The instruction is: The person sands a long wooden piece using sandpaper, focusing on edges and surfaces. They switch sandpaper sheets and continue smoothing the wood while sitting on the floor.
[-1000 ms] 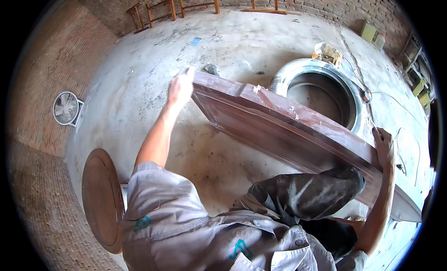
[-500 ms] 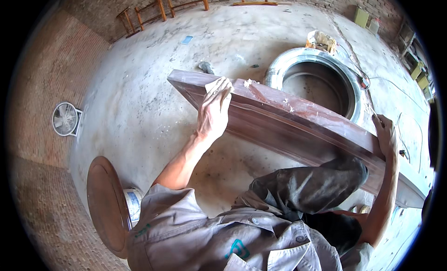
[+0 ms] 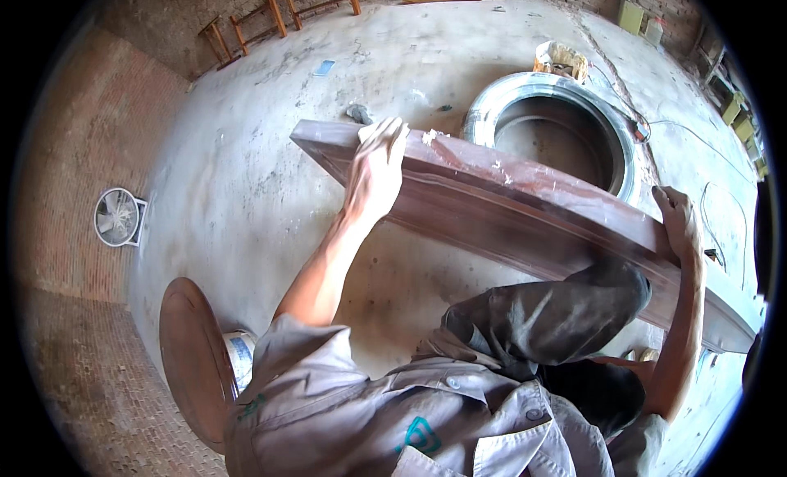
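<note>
A long brown wooden panel (image 3: 533,178) stands on edge at a slant before me, its upper edge streaked pale with dust and crumbs. Over that edge near its far left end, my left hand (image 3: 377,169) is closed, fingers pressed together on a pale folded sheet (image 3: 364,133) that barely shows. Farther right, my right hand (image 3: 679,219) grips the panel by the same edge, fingers curled over the far side. My knee, in dark dusty trousers, is up against the panel's near face.
Beyond the panel a big tyre (image 3: 484,120) lies flat, with a stained container (image 3: 561,60) behind it. A round brown wooden piece (image 3: 190,362) leans by a white bucket (image 3: 240,354) at left. A fan (image 3: 117,217) stands by the brick wall. Cables (image 3: 697,145) cross the floor at right.
My view has shifted slightly. The left hand sits a little higher over the panel's edge, and less of the pale sheet shows. The right hand keeps its hold.
</note>
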### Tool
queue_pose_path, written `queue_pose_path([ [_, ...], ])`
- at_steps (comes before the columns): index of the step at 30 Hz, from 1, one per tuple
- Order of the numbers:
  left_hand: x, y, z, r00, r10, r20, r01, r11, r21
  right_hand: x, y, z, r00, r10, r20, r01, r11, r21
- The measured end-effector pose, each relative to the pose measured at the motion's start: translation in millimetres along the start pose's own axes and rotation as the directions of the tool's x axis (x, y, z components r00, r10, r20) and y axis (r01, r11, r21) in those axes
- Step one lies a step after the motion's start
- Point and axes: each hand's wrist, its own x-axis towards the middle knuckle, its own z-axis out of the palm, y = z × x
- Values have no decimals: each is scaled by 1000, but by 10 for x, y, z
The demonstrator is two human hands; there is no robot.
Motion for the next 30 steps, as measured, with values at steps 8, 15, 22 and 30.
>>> queue_pose_path([
  [8, -216, 820, 406, 975, 201, -98, -181, 967, 181, -20, -103, -26, 996, 91, 26, -89, 995, -51],
  [15, -258, 898, 413, 999, 15, -44, -11, 996, 93, -31, -44, 3, 998, 53, -34, -55, 996, -70],
  [22, -76, 800, 202, 990, 91, -112, -52, 950, 308, -48, -51, -33, 999, 52, -7, -52, 995, -79],
  [30, -126, 841, 310, 996, 88, -34, -85, 993, 81, -90, -218, -147, 996, 83, -10, -84, 994, -73],
])
